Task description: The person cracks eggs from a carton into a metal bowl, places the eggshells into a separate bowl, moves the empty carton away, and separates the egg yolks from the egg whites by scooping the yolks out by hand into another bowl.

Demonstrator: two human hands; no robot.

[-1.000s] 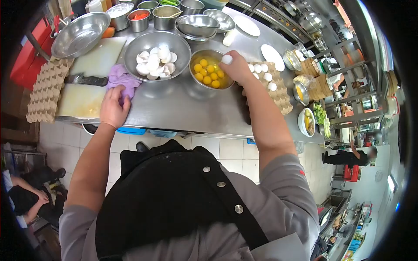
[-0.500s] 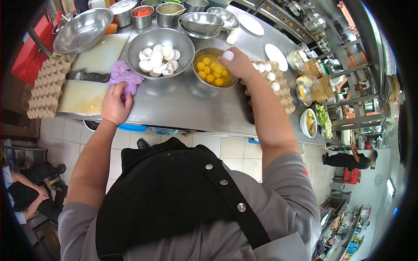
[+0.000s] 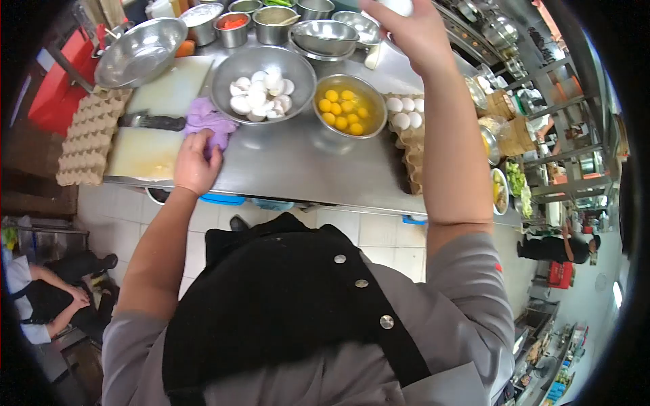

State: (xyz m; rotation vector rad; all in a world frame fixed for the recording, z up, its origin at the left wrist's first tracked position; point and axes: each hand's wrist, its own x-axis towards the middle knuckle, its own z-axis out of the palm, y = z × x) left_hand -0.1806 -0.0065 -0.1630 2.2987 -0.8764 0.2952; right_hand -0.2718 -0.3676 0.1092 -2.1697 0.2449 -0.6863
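My left hand [image 3: 198,166] rests on a crumpled purple cloth [image 3: 208,120] at the cutting board's edge, fingers curled against it. My right hand [image 3: 418,34] is raised high at the top of the view, gripping a white egg [image 3: 396,6] partly cut off by the frame. Below and left of it, a steel bowl [image 3: 350,134] contains several whole yolks [image 3: 347,95] in clear egg white. Beside that stands a larger steel bowl [image 3: 227,74] of white eggshells [image 3: 258,93]. Several white eggs [image 3: 401,121] sit in a cardboard tray [image 3: 410,154], partly hidden by my right forearm.
A black-handled knife [image 3: 159,122] lies across the cutting board [image 3: 145,152], next to an empty egg tray [image 3: 91,139]. Steel pots, one with red pieces [image 3: 232,24], line the back. A seated person [image 3: 57,298] is at lower left; another person [image 3: 558,248] stands far right.
My right hand has risen from the yolk bowl up toward the camera with the egg. My left hand stays on the cloth. The view has shifted slightly.
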